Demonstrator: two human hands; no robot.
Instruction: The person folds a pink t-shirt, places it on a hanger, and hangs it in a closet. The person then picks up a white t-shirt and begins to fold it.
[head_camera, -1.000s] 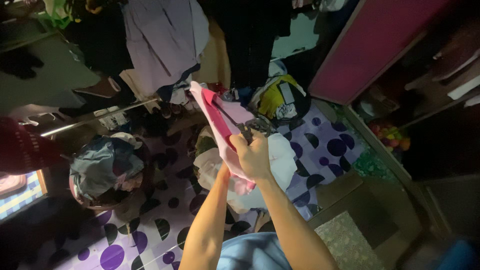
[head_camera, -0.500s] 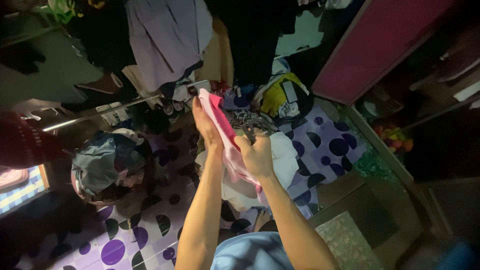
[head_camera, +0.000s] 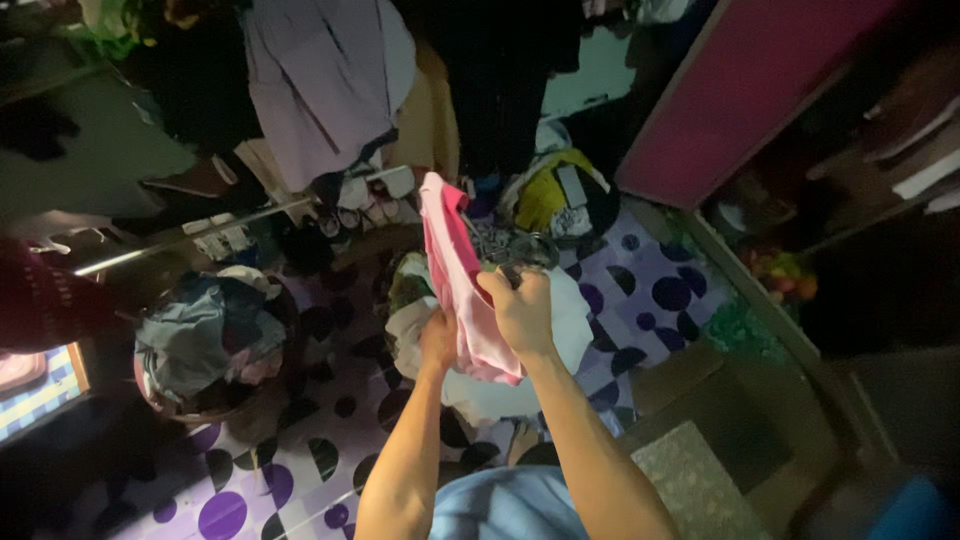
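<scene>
Both hands hold a pink cloth (head_camera: 462, 285) up over the spotted floor (head_camera: 640, 300), the right hand (head_camera: 522, 312) with fingers pinching its top edge and the left hand (head_camera: 438, 340) gripping lower, so it looks mid-fold.

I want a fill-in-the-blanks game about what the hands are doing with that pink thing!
1. Both hands hold up a garment whose colour is ____.
2. The floor has a pattern of purple and black ____.
3. The round basket, heaped with clothes, sits on the person's ____ side.
4. The left hand grips the cloth ____ than the right hand does.

Missing words: pink; dots; left; lower
</scene>
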